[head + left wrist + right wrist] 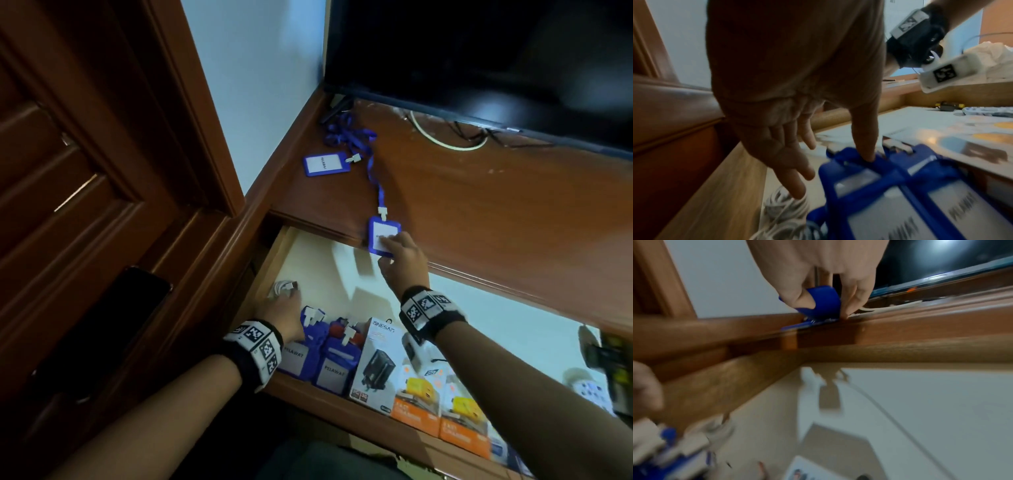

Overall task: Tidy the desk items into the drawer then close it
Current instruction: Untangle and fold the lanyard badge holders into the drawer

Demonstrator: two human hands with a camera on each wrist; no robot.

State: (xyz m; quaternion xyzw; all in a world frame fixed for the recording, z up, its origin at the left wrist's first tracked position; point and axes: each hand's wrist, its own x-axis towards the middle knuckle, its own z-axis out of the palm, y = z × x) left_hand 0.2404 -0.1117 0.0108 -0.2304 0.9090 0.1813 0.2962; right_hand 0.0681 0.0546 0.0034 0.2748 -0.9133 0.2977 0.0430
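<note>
Right hand (404, 260) pinching badge (382, 236) at desk (479, 212) front edge, above open drawer (308, 260). Left hand (281, 311) in drawer's left corner, my fingers spread, straight, touching cable coil (282, 287) and stowed badges (329, 356). Second badge (320, 164) near desk's left edge.

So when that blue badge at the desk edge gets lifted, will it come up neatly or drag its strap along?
The badge holder is probably light and fairly stiff: the right hand pinches it by one edge. Its lanyard looks floppy, lying in loose curves on the desk, so it will likely trail and dangle. It may tug the tangle beside the second badge.
</note>
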